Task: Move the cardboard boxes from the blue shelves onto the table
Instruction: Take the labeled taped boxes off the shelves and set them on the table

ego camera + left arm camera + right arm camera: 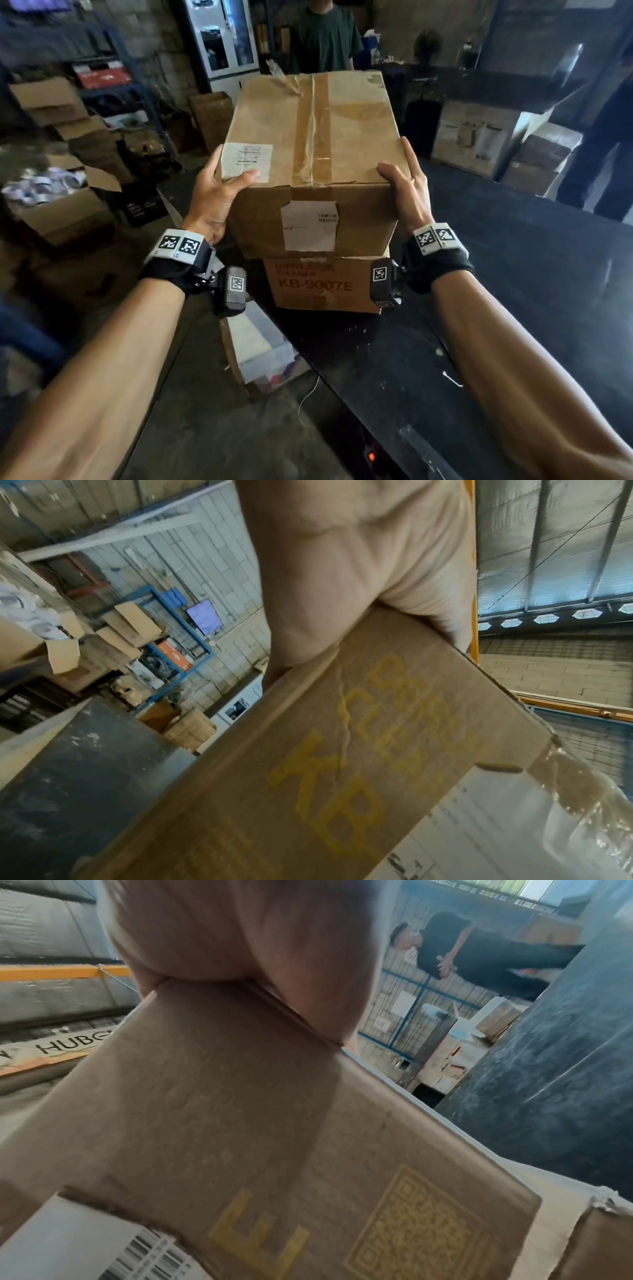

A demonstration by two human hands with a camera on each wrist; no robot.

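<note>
A taped brown cardboard box (308, 130) with white labels sits on top of a second box printed KB-9007E (322, 284), which stands on the black table (513, 274). My left hand (226, 178) grips its near left top corner, thumb on the lid. At the near right corner my right hand (404, 171) holds it the same way. In the left wrist view the palm (359, 574) presses the box (342, 764) above faded yellow lettering. The right wrist view shows the right hand (240, 934) on the box's (240, 1123) edge. Whether the upper box rests fully on the lower one cannot be told.
Blue shelves (137, 89) with boxes stand at the back left. An open box of white items (58, 202) lies left, another open box (263, 353) below the table's edge. A person in a green shirt (323, 37) stands behind; another person (603, 154) and boxes (479, 137) are right.
</note>
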